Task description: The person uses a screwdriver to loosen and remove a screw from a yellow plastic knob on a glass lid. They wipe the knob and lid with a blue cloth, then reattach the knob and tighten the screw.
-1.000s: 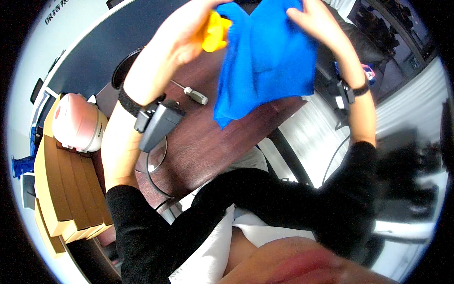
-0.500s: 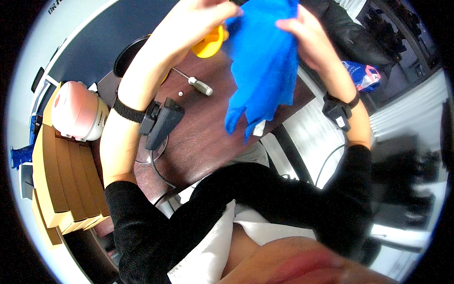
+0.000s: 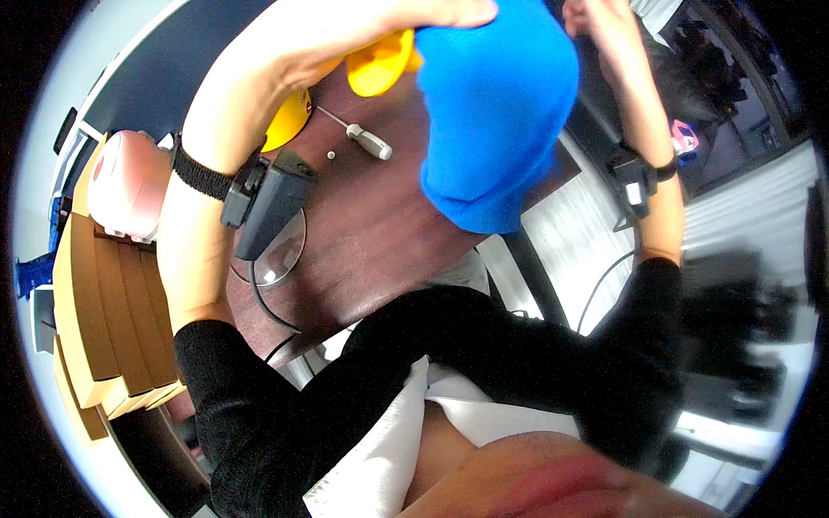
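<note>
Above the dark table (image 3: 371,233), both hands, left (image 3: 432,13) and right (image 3: 596,15), grip the blue cloth (image 3: 492,112) closed, apparently mid-fold; next, edges likely need aligning.

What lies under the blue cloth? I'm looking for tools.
Beside the blue cloth, a screwdriver and yellow object lie on the dark table; anything beneath the cloth is hidden.

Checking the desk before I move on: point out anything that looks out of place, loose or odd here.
A small screwdriver lies loose on the dark wooden table with a tiny pale piece, perhaps a screw, apart beside it. Both hands, left hand and right hand, lift a blue cloth. Nothing looks spilled or damaged.
</note>
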Demonstrator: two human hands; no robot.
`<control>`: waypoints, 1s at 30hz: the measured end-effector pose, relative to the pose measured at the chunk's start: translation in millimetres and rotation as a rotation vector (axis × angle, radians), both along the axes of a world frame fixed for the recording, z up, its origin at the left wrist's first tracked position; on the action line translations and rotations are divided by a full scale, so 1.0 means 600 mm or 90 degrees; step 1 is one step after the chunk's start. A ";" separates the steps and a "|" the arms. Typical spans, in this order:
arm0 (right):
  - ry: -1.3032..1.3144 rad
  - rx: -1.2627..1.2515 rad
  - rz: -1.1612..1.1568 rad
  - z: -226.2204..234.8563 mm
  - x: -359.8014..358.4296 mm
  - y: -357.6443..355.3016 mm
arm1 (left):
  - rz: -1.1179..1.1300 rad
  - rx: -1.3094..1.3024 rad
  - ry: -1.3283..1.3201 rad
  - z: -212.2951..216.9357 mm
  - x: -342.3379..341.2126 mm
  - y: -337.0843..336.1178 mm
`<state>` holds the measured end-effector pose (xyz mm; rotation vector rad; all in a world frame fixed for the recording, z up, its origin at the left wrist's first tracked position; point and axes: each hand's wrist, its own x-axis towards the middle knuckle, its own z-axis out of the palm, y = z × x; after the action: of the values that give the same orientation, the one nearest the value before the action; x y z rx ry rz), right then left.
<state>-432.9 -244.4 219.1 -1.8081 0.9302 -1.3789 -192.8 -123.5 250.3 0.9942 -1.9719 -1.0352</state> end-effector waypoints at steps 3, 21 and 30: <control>-0.105 -0.335 0.158 -0.056 -0.004 0.014 | -0.131 0.253 0.130 -0.003 -0.027 -0.047; 0.097 -0.261 -0.122 -0.018 -0.014 0.084 | 0.097 0.066 0.257 -0.058 0.006 -0.028; -0.093 -0.177 -0.065 -0.053 0.013 0.027 | 0.308 0.306 0.250 -0.245 0.126 0.082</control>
<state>-425.0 -228.4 187.4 -1.8481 0.7952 -1.7527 -117.4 -74.0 103.5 1.3167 -1.1083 -1.3209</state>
